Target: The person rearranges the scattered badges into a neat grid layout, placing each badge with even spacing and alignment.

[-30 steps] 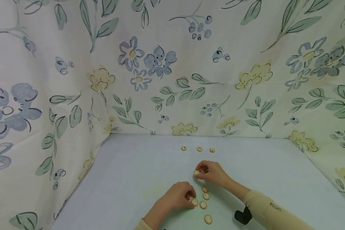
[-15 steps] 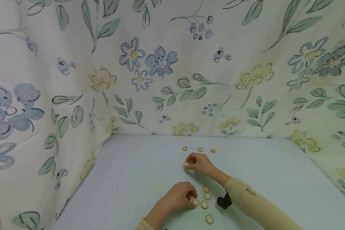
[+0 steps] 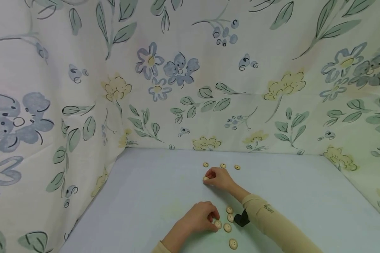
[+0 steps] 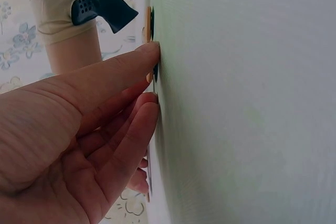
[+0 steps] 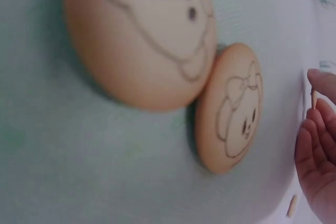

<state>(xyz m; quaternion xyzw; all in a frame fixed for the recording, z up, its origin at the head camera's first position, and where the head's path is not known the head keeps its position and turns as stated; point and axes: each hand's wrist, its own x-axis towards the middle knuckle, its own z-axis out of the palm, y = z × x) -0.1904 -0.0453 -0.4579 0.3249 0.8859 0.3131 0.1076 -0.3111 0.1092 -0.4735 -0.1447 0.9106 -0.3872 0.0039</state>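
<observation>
My left hand (image 3: pixel 198 218) rests low on the table, thumb and fingertips pinching the sides of a round wooden disc (image 3: pixel 217 224). In the left wrist view the thumb and fingers (image 4: pixel 142 114) meet the tabletop and mostly hide that disc. Farther forward, my right hand (image 3: pixel 221 180) pinches another pale disc (image 3: pixel 206 179) by its edge at the tabletop. The right wrist view has this hand (image 5: pixel 319 148) at its right border, the disc thin and edge-on. Beside the left hand lie several more discs (image 3: pixel 227 227); two close up, one disc (image 5: pixel 229 109) plainly, bear drawn animal faces.
Three discs (image 3: pixel 223 165) lie in a loose row near the back of the white table (image 3: pixel 152 186). One disc (image 3: pixel 233 244) is nearest the front. A black wrist device (image 3: pixel 241 218) hangs under the right sleeve, by the discs. Floral cloth (image 3: pixel 190 116) encloses the table's back and sides.
My right hand has carried its disc left and a little toward the back, then nearly stopped. The left hand keeps its hold in place. The head view has shifted slightly.
</observation>
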